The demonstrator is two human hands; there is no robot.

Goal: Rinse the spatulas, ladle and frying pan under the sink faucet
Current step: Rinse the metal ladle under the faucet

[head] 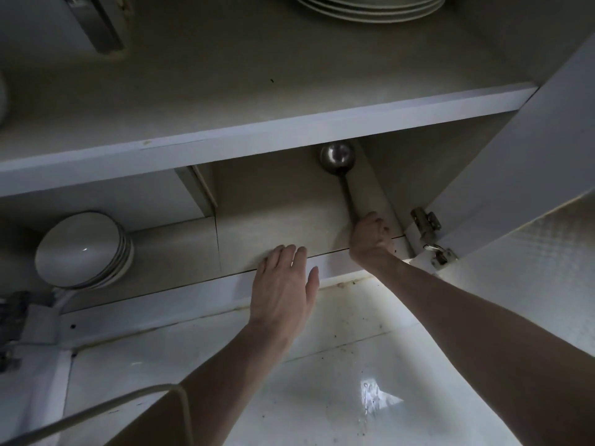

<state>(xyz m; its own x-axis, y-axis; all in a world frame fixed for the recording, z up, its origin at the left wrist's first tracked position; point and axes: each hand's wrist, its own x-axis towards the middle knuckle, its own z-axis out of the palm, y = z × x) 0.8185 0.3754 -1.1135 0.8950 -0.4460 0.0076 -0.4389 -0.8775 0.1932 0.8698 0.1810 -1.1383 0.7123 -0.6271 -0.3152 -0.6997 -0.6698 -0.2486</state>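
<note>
A steel ladle (338,157) lies inside the open wall cabinet, its round bowl far back under the upper shelf and its handle running toward me. My right hand (370,236) grips the near end of that handle at the lower shelf's front right. My left hand (285,284) rests flat with straight fingers on the front edge of the lower shelf (273,226), left of the ladle. No spatulas, frying pan, sink or faucet are in view.
A stack of white plates (83,249) stands on the lower shelf at left. More plates (370,8) sit on the upper shelf at the top. The cabinet door (531,175) hangs open at right on hinges (426,220). A white cable (96,410) crosses the bottom left.
</note>
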